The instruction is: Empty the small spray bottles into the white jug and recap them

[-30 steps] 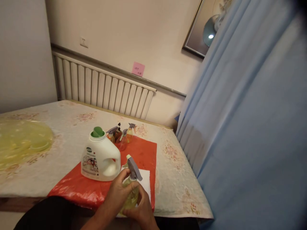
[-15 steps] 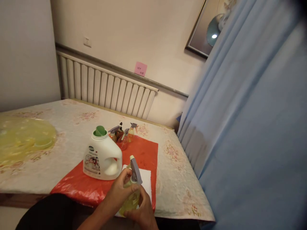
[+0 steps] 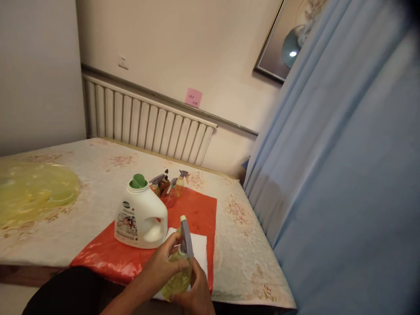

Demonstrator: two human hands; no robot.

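Between my two hands stands a clear yellowish spray bottle [image 3: 179,280] with a grey trigger head and a pale nozzle tip. My left hand [image 3: 166,262] is closed round its upper body and neck, the thumb lying across the front. Lower down on its right side, my right hand [image 3: 196,288] grips the bottle near the base. Just beyond my hands is a white cloth or paper [image 3: 199,247] on a red plastic sheet [image 3: 200,210]. A white jug [image 3: 141,218] with a green insert in its mouth stands to the left of the bottle.
Several more spray bottles [image 3: 169,192] are grouped behind the jug. A yellow see-through plastic item [image 3: 36,188] lies on the flowered tablecloth [image 3: 98,175] at left. A blue curtain [image 3: 344,153] hangs along the right, and a radiator [image 3: 147,113] lines the wall.
The view has shifted slightly, so the scene sits a little lower. Both hands keep their hold on the spray bottle, with barely any movement.
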